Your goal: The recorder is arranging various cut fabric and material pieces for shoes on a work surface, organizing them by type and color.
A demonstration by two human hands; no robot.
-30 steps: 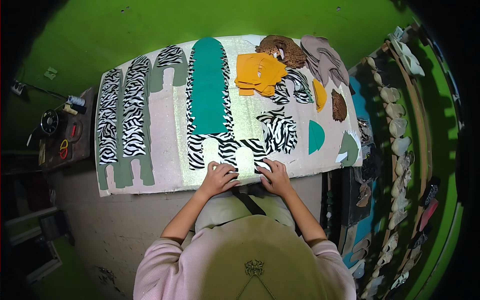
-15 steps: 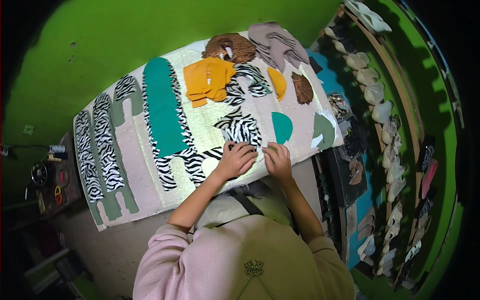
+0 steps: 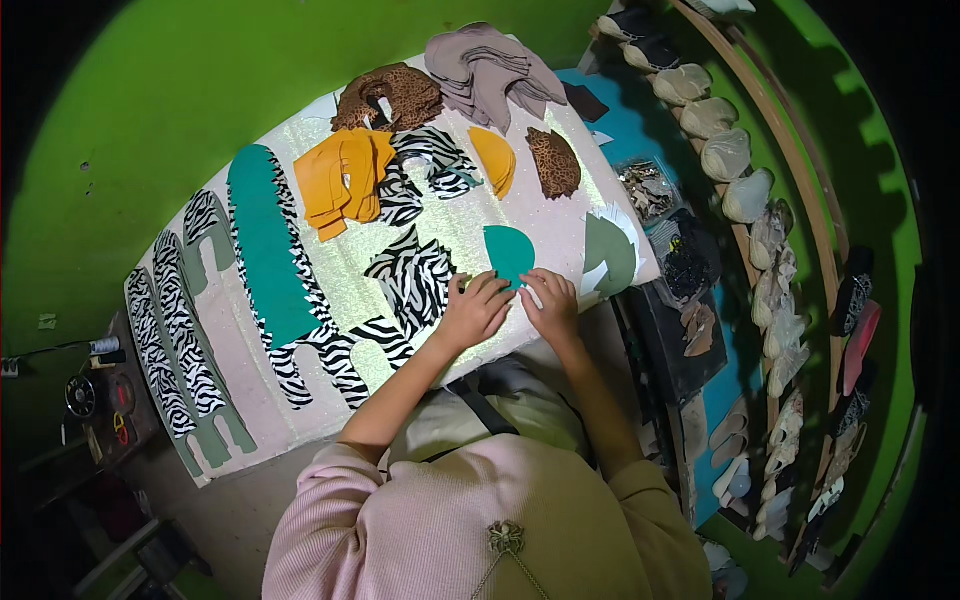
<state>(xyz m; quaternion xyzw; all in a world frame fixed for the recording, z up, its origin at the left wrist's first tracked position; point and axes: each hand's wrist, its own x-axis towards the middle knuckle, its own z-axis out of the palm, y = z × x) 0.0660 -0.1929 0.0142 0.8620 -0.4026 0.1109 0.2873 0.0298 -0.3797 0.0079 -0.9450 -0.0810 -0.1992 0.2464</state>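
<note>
My left hand (image 3: pixel 474 312) rests at the near edge of the covered worktable, fingers bent but apart, beside a pile of zebra-print pieces (image 3: pixel 410 277). Close to it, my right hand (image 3: pixel 550 304) has its fingers spread, their tips at the lower edge of a teal half-round piece (image 3: pixel 510 252). Neither hand visibly holds anything, though the tips are small in the picture. To the right lies an olive half-round piece (image 3: pixel 607 257) with white edging under it. A long teal piece (image 3: pixel 264 250) lies over zebra-print cloth on the left.
Mustard pieces (image 3: pixel 338 180), leopard-print pieces (image 3: pixel 405 95) and taupe pieces (image 3: pixel 480 62) lie along the far side. Olive and zebra strips (image 3: pixel 185 320) lie at the left. Shoe lasts (image 3: pixel 727 155) line a rack on the right. A small dark machine (image 3: pixel 82 397) stands far left.
The view has swung to the right, so the table appears shifted left. Both hands have moved right along the table edge, from the zebra-print pile toward the teal half-round piece.
</note>
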